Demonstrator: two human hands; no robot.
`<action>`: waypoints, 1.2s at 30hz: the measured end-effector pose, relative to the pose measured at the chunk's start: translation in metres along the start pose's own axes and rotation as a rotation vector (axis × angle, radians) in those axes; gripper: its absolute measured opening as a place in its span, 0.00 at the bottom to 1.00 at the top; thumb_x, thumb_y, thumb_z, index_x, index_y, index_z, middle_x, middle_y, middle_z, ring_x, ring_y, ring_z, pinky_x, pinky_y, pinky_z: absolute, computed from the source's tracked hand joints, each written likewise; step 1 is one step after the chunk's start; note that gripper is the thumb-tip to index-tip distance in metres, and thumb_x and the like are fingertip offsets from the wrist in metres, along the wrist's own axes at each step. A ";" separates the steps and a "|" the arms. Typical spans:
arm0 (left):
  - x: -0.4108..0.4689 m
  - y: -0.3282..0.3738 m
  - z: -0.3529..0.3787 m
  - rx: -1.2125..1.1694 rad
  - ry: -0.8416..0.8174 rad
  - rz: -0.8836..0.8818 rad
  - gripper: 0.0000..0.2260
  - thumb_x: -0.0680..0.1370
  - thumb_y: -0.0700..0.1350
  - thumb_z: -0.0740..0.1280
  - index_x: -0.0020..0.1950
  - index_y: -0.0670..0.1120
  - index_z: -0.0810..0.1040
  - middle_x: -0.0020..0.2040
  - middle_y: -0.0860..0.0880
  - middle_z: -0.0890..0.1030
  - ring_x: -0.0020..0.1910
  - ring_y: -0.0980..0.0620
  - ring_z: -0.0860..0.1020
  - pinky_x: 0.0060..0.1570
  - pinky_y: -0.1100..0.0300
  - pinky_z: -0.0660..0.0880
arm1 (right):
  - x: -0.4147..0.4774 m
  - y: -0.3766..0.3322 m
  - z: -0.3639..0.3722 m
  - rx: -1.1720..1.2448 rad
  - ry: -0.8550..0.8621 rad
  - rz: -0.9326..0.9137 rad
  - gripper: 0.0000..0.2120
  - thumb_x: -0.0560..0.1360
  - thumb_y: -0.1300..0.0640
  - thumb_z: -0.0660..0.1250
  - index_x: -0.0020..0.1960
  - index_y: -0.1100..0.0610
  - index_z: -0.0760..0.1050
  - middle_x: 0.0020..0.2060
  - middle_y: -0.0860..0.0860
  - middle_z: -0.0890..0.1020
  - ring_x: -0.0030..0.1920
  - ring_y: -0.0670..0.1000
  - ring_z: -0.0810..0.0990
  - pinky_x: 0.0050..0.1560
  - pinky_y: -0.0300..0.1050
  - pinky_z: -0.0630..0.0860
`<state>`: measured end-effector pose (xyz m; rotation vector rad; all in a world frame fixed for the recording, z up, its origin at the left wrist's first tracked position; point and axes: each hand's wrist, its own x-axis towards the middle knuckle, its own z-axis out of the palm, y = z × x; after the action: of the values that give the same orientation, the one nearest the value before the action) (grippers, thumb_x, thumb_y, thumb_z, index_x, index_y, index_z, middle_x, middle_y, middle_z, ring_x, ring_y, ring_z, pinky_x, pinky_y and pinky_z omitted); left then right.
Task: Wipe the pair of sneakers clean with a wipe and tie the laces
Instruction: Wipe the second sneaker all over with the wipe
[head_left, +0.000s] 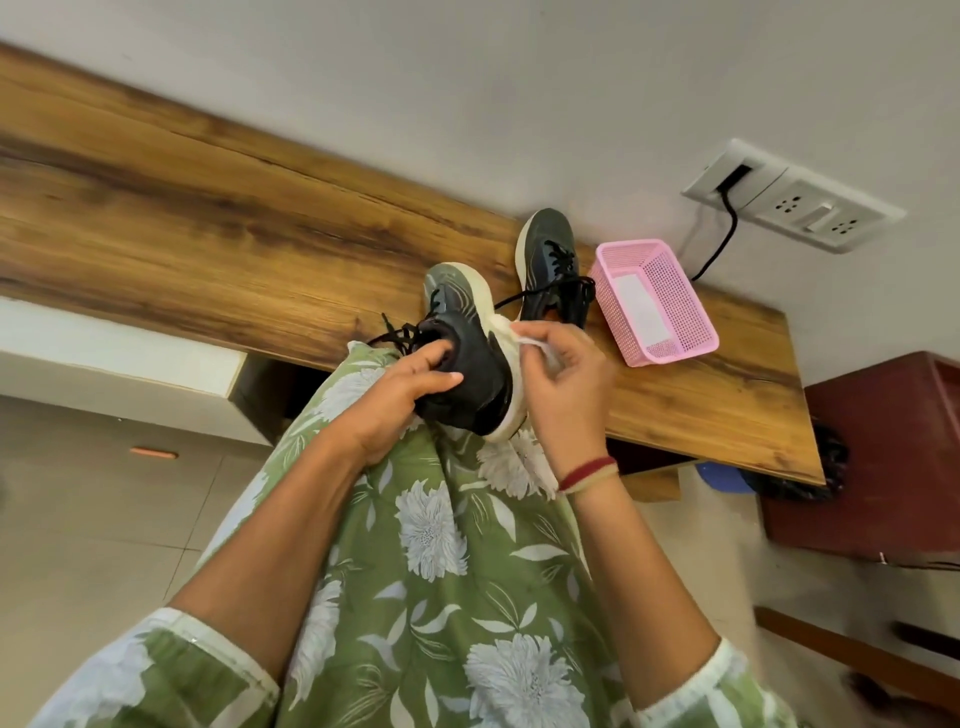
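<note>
my left hand (400, 395) has its fingertips down inside the held sneaker (467, 332), so i cannot see them. the wipe (540, 347) mostly vanishes inside my right hand (561, 384), which also covers the heel of the second sneaker (550, 254). the counter (208, 234) runs off the left edge. the white piece (641, 306) in the pink basket (613, 301) is too blurred to name.

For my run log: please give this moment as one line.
step: wiping | left hand: holds sneaker | right hand: holds wipe at its white sole | other sneaker: on table beside pink basket
</note>
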<state>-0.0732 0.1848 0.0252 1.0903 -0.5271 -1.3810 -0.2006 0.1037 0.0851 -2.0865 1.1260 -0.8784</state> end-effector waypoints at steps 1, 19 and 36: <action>0.000 0.000 -0.001 -0.024 -0.006 0.002 0.22 0.70 0.40 0.64 0.64 0.44 0.74 0.60 0.43 0.79 0.59 0.47 0.77 0.61 0.54 0.71 | 0.002 0.002 0.004 -0.024 -0.041 -0.037 0.11 0.71 0.68 0.65 0.46 0.55 0.82 0.41 0.46 0.81 0.45 0.42 0.78 0.49 0.42 0.77; 0.029 0.017 0.005 0.003 0.284 -0.429 0.28 0.73 0.65 0.65 0.62 0.45 0.77 0.55 0.43 0.83 0.53 0.45 0.81 0.58 0.50 0.76 | -0.038 0.012 0.018 0.587 -0.113 0.248 0.10 0.69 0.67 0.64 0.39 0.56 0.81 0.37 0.49 0.83 0.40 0.48 0.80 0.42 0.40 0.75; 0.052 0.041 0.003 0.025 0.119 -0.228 0.14 0.80 0.49 0.62 0.56 0.41 0.79 0.48 0.44 0.83 0.47 0.49 0.81 0.52 0.56 0.76 | 0.031 0.023 0.051 -0.051 0.029 -0.088 0.13 0.72 0.69 0.64 0.53 0.61 0.81 0.49 0.53 0.82 0.50 0.52 0.79 0.57 0.43 0.74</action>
<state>-0.0452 0.1282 0.0457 1.2746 -0.3417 -1.4987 -0.1587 0.0762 0.0456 -2.1859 1.0896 -0.9327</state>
